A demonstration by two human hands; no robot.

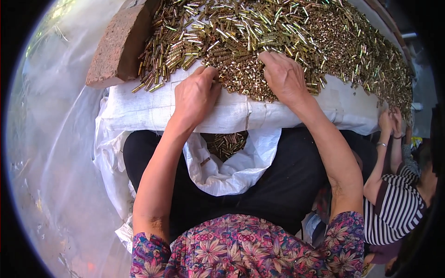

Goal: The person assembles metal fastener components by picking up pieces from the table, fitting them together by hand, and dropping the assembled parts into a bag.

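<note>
A big heap of small brass tubes (287,32) covers a table spread with white woven cloth (153,106). My left hand (195,95) rests at the heap's near edge, its fingertips curled onto the tubes. My right hand (283,76) lies palm down on the pile a little farther in, fingers spread among the pieces. Below the table edge, between my knees, an open white sack (232,171) holds more brass tubes (225,143). Whether either hand pinches a tube is hidden by the fingers.
A reddish brick (119,44) lies on the table's left corner, weighing down the cloth. At the right, another person in a striped top (396,208) has hands (390,121) at the table edge. Clear plastic sheeting (51,139) covers the ground to the left.
</note>
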